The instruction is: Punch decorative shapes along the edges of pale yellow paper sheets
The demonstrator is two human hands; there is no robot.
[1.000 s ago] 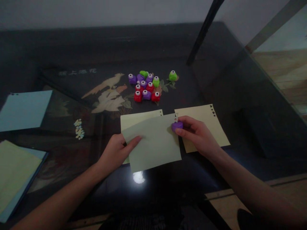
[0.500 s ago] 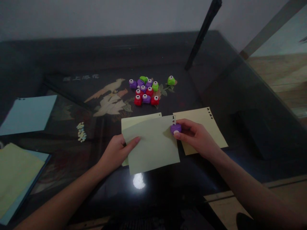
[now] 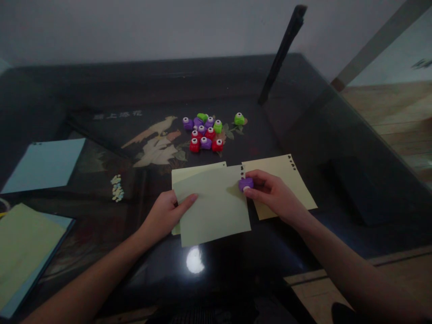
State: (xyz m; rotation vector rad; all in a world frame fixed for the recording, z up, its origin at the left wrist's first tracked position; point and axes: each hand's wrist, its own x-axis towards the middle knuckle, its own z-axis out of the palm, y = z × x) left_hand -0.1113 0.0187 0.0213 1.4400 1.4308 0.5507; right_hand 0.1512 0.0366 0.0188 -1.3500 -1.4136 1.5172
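Note:
My left hand (image 3: 170,212) pinches the left edge of a pale green sheet of paper (image 3: 214,207), thumb on top and fingers underneath. The sheet is held above another pale sheet (image 3: 189,172), which it mostly covers. Small punched shapes run down its top right edge. At that edge my right hand (image 3: 270,191) grips a purple craft punch (image 3: 246,183), its thumb against the white button. Behind the right hand a yellowish sheet (image 3: 286,175) lies on the table, with several punched shapes at its top right corner.
Several red, purple and green craft punches (image 3: 205,132) cluster mid-table, with one green punch (image 3: 239,119) apart. A small heap of paper cut-outs (image 3: 117,189) lies left. Blue paper (image 3: 47,164) and stacked sheets (image 3: 30,247) are farther left. A black post (image 3: 281,56) rises behind.
The camera view has shifted slightly. Both hands keep their hold on the sheet and the purple punch, with no other clear movement.

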